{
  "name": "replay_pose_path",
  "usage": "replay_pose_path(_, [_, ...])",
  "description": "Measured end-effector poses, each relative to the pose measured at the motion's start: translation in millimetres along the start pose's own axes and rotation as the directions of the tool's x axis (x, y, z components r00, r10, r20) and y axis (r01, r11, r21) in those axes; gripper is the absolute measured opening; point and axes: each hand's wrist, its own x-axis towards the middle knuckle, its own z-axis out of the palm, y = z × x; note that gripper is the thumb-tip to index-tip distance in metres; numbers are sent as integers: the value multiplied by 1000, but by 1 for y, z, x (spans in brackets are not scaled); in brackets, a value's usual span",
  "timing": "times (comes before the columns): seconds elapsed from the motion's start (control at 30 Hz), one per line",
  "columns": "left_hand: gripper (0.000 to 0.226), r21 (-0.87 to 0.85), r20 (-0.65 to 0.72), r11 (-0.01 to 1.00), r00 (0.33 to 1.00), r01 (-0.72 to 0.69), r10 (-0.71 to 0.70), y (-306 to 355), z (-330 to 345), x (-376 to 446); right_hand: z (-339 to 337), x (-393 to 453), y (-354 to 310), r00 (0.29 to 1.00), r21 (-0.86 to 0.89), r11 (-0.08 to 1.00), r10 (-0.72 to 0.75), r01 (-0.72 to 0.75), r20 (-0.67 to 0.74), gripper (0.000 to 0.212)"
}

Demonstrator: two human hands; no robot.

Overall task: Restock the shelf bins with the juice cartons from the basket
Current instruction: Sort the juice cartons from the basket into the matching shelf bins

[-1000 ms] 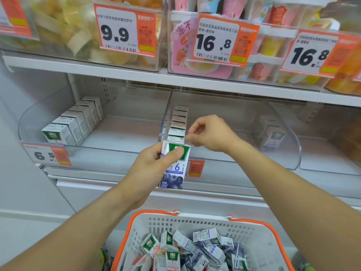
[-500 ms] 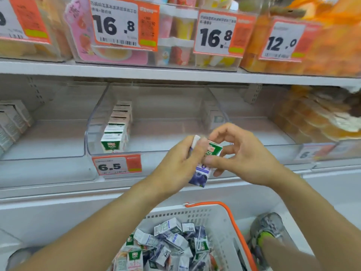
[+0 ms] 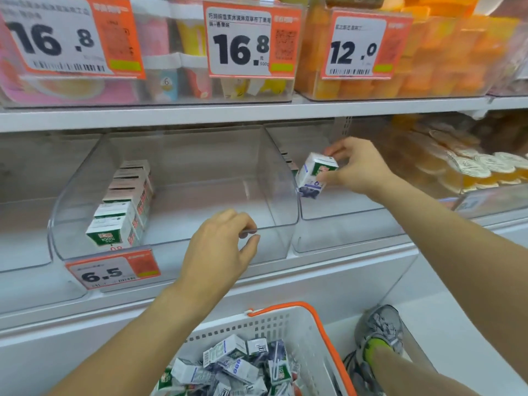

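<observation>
My right hand (image 3: pixel 357 165) grips a small blueberry juice carton (image 3: pixel 313 174), white and purple with a green top, held inside the right clear shelf bin (image 3: pixel 343 230) near its left wall. My left hand (image 3: pixel 220 247) hangs empty with loosely curled fingers in front of the middle clear bin (image 3: pixel 200 252). That bin holds a row of green-and-white juice cartons (image 3: pixel 123 201) along its left side. Below, a white basket with an orange rim (image 3: pixel 320 338) holds several loose cartons (image 3: pixel 237 367).
The upper shelf (image 3: pixel 228 112) carries bins of cups and jellies behind price tags reading 16.8 and 12.0. A 6.5 tag (image 3: pixel 111 271) hangs on the middle bin. Orange sealed cups (image 3: pixel 471 167) fill the far right bin. A grey shoe (image 3: pixel 377 335) stands beside the basket.
The carton passed from both hands to my right hand alone, which moved up and right into the right bin. My left hand let go and dropped lower. The view shifted right.
</observation>
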Motion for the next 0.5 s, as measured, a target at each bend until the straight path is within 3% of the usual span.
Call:
replay_pose_path(0.1, [9,-42,-32,999,999,23,-25,-2,3,0,30,21,-3,995,-157,986,-39,53,88,38])
replay_pose_path(0.3, [11,-43,-61,999,998,19,-21,-5,6,1,66,39,7,982,-272,952,-100,141,158,38])
replay_pose_path(0.4, [11,-27,-75,1000,997,-8,6,-3,6,-1,58,34,8,977,-272,955,-64,119,205,40])
replay_pose_path(0.5, [11,-12,-81,999,996,-38,37,-3,6,-3,36,18,6,990,-237,964,-98,121,106,32])
